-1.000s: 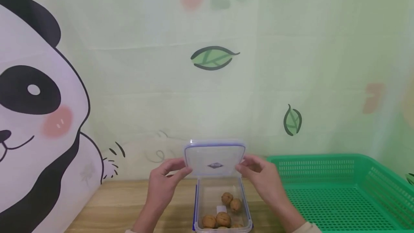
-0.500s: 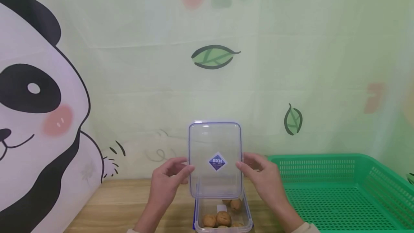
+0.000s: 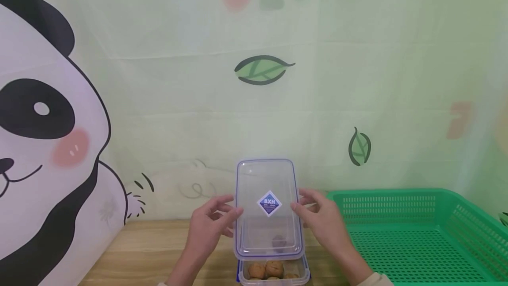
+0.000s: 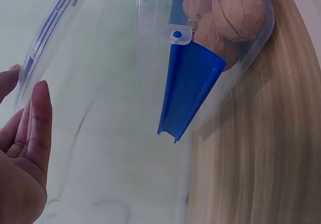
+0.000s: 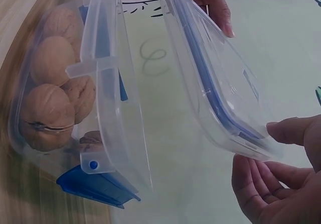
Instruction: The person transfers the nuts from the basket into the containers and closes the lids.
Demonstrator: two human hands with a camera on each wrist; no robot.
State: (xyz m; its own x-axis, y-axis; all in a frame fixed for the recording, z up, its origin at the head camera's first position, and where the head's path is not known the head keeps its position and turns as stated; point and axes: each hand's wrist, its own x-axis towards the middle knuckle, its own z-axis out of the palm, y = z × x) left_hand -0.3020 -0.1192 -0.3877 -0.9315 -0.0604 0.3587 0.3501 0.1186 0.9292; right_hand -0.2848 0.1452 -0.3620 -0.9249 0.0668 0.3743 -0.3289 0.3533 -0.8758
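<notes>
A clear plastic lid (image 3: 267,228) with a blue rim and a diamond label hangs tilted just above an open clear box (image 3: 274,276). My left hand (image 3: 231,214) pinches the lid's left long edge and my right hand (image 3: 300,208) pinches its right long edge. The box stands on the wooden table (image 3: 151,250) and holds several walnuts (image 3: 266,269). In the right wrist view the lid (image 5: 215,78) stands apart from the box (image 5: 115,108), with walnuts (image 5: 45,113) inside and a blue clasp (image 5: 95,184) hanging open. The left wrist view shows another blue clasp (image 4: 188,91) beside my left hand (image 4: 25,143).
A green perforated basket (image 3: 412,233) stands to the right of the box, close to my right forearm. Behind the table hangs a pale green backdrop with a large panda picture (image 3: 43,136) at the left. Bare wood lies left of the box.
The lid has swung from edge-on to facing me, then come down and forward. It now covers most of the box opening. Both hands kept their hold on it.
</notes>
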